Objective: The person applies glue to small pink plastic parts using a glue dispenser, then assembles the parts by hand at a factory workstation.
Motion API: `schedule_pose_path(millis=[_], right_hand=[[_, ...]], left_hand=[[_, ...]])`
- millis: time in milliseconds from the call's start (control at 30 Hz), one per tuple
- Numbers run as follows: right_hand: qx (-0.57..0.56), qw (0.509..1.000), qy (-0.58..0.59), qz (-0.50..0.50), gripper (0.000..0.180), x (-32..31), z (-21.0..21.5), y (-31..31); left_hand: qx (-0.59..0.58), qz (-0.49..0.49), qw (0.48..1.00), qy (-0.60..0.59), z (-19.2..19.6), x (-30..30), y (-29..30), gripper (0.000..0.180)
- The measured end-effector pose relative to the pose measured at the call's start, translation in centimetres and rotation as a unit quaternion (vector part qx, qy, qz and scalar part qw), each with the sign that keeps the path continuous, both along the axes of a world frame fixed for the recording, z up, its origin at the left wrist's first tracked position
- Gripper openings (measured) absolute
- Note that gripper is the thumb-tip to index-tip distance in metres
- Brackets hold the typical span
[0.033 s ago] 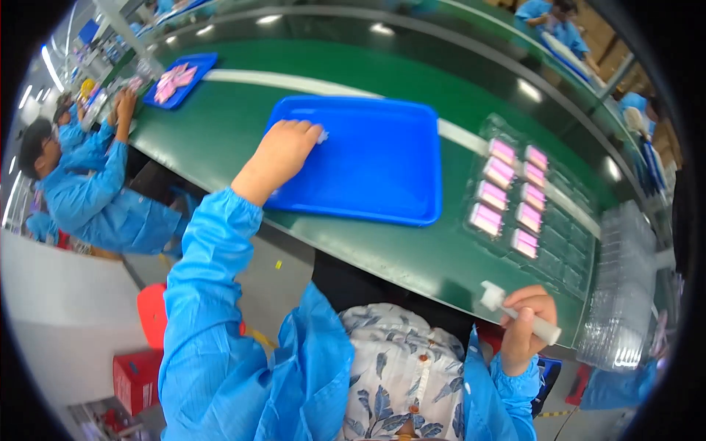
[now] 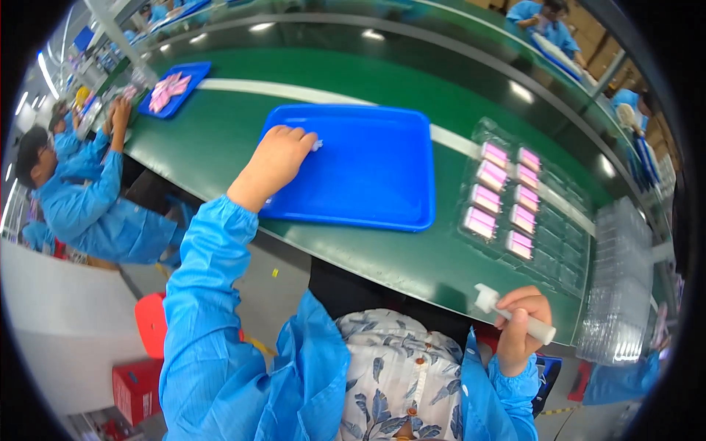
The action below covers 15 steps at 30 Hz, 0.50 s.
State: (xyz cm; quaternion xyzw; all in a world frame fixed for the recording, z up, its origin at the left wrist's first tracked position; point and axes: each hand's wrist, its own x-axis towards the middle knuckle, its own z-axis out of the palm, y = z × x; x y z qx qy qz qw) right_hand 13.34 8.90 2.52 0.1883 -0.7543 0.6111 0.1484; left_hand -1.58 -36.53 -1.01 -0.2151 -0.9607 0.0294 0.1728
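Left hand (image 2: 276, 163) over a large blue tray (image 2: 368, 176), right hand (image 2: 523, 323) around a white tool (image 2: 542, 331)

Left fingers bunch at a small white piece (image 2: 317, 145) inside the tray's left edge; whether they grip it, I cannot tell. Open floor spreads rightward to the rim. Past a strip of green bench (image 2: 412, 257), pink-and-white blocks (image 2: 486, 198) sit in a clear tray (image 2: 548, 257). Right fingers close round the tool at the bench's near edge.

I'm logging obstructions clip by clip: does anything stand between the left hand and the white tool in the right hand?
Nothing visible blocks it. The straight line from the left hand to the white tool crosses only the near rim of the blue tray and the green tabletop.
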Motion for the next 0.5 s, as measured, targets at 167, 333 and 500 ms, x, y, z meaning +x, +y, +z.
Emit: schedule_pose_path(millis=[167,333,500], right_hand=[[0.031,0.999,-0.022,-0.025,0.015,1.4,1.1,-0.4],[0.026,0.999,0.019,-0.036,0.013,0.5,1.4,-0.3],[-0.004,0.999,0.039,-0.004,0.009,-1.4,1.1,-0.4]], left_hand=[[0.137,-0.051,0.988,-0.04,3.1,3.5,5.7,0.028],[0.25,-0.273,0.924,-0.096,5.5,6.0,14.7,0.031],[0.388,-0.296,0.861,-0.144,3.2,6.3,20.9,0.022]])
